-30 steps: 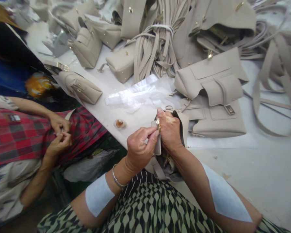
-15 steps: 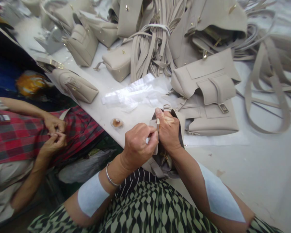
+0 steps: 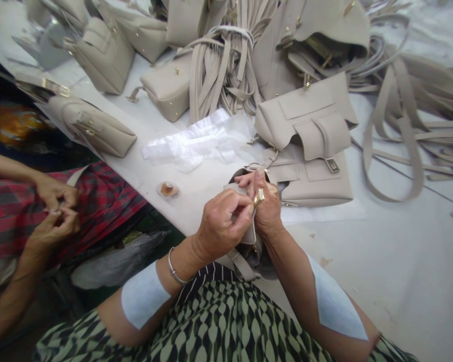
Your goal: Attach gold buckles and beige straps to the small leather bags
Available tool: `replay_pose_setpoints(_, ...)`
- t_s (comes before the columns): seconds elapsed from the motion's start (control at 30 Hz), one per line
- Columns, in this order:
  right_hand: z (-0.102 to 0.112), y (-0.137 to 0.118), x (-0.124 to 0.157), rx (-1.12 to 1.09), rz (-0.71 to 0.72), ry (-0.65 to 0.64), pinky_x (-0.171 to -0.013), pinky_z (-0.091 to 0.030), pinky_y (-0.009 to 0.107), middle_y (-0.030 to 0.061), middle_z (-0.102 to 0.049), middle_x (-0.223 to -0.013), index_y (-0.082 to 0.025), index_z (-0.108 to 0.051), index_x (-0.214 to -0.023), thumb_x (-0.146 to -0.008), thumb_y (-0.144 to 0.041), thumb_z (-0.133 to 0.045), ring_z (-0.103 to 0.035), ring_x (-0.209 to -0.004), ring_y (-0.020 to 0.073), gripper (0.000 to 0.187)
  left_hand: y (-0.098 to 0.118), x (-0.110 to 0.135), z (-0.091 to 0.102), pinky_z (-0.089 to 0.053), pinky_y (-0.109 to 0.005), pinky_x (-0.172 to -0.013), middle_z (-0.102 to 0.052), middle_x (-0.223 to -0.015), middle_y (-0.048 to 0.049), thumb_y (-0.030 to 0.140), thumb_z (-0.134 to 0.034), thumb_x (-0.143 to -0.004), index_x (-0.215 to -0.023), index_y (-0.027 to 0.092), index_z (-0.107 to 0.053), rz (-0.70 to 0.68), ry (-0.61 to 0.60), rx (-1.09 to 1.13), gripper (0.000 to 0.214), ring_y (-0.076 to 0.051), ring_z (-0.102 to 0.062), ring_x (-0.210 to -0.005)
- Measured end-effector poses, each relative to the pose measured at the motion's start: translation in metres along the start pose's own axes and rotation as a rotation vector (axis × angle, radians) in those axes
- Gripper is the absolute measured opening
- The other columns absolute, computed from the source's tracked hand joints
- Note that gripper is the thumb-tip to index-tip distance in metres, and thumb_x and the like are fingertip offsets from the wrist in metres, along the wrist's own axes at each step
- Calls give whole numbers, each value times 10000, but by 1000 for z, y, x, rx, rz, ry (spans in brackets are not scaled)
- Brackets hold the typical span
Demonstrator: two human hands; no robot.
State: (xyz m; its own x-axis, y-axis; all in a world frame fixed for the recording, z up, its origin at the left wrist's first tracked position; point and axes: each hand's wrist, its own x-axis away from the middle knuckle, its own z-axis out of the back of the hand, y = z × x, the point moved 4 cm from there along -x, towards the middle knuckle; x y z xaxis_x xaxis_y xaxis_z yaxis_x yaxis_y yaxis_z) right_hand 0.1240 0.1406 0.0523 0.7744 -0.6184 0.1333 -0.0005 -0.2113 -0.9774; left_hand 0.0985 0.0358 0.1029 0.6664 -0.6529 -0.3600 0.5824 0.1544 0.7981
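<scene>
A beige handbag (image 3: 249, 251) rests at the near table edge against my lap, mostly hidden by my hands. My left hand (image 3: 221, 226) pinches the bag's strap tab, with a small gold clasp (image 3: 258, 197) at its fingertips. My right hand (image 3: 264, 201) grips the same tab and clasp from the other side, fingers curled over the bag's opening. Both hands touch each other over the bag.
Finished beige bags (image 3: 309, 146) lie just beyond my hands, more bags (image 3: 94, 128) to the left, a bundle of straps (image 3: 222, 70) behind, loose straps (image 3: 396, 141) to the right. Clear plastic sheets (image 3: 196, 143) lie on the white table (image 3: 381, 261). Another person's hands (image 3: 55, 211) work at left.
My hands have turned the strap tab so the gold clasp now tilts to the right. The view has shifted left a little. The other person's hands stay together.
</scene>
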Motion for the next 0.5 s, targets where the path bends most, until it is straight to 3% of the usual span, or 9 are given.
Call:
replay_pose_setpoints(0.3, 15, 4, 0, -112, -46, -12, -877, -469, 327, -34, -454, -497, -196, -581, -623, -916, -455, -422, -636, -778, 166, 422, 4, -3, -19, -462, -247, -602, -574, -680, -17, 174, -584, -788, -841, 144, -598, -7, -41, 39, 62, -123, -534, -624)
replay_pose_setpoints(0.5, 16, 4, -1, -81, -17, 58, -849, -469, 311, -11, -534, -580, -184, -556, -579, -894, -473, -454, -634, -797, 165, 440, 14, -1, -19, -509, -282, -673, -689, -810, -76, 99, -590, -802, -935, 128, -619, -249, 21, -152, 139, -155, -610, -722)
